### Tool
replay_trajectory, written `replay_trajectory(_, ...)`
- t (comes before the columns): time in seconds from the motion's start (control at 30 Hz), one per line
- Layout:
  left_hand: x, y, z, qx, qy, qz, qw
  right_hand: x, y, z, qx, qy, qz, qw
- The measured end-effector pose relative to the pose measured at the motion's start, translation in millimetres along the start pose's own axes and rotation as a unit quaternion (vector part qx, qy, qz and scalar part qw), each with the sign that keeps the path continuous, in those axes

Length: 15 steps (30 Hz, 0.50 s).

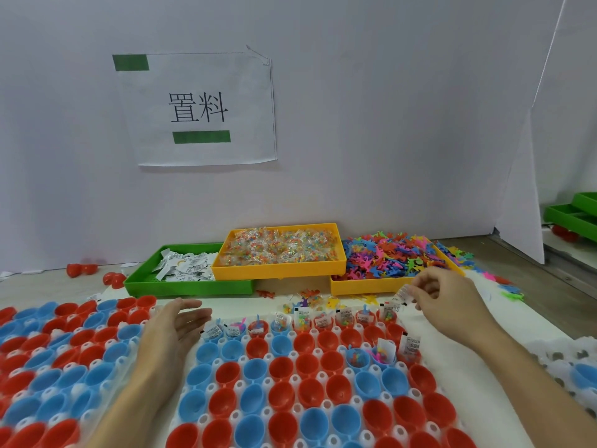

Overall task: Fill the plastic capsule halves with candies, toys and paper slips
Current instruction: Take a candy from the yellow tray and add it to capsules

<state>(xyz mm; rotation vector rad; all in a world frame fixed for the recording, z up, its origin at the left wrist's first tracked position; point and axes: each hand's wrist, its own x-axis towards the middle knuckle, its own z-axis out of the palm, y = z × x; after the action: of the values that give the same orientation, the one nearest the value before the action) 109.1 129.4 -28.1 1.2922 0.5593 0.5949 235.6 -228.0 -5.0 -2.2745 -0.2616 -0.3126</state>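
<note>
Head view: you are working through the slip stage of filling. Your right hand (449,299) pinches a small bundle of paper slips (401,295) between thumb and fingertips, held just above the far right end of the centre capsule tray (206,418). Your left hand (176,331) is spread and holds nothing, hovering at the gap between this tray and the left tray (126,360).

The far row of capsule halves (303,323) already carries candy, a toy and a slip in most cups. In the 2nd row only about 3 cups at the right end (381,352) are loaded; the red and blue cups nearer you look bare.

The supplies sit beyond: slips in the green bin (187,286), candy packets in the yellow bin (281,270), and toys in the second yellow bin (371,287).

Your next move, I judge, is to peel 1 slip off the bundle and drop it into a loaded cup that lacks one. Thin slips cling together, so separate them cleanly.
</note>
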Motion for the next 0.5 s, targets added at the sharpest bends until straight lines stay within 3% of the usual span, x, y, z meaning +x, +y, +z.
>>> replay_trajectory(0.17, -3.1, 1.1, 0.4, -0.003, -0.005, 0.004, 1.0, -11.2, -36.9, -16.6, 0.092, -0.016, -0.087, 0.992)
replay_trajectory(0.4, -0.8, -0.9, -2.3, 0.01, -0.004, 0.002, 1.0, -37.8, -78.7, -19.0, 0.05, -0.203, -0.18, 0.961)
replay_trajectory(0.5, 1.3, -1.8, -3.5, 0.019, -0.003, 0.003, 1.0, -43.7, -85.9, -15.6, 0.024, -0.241, -0.188, 0.952)
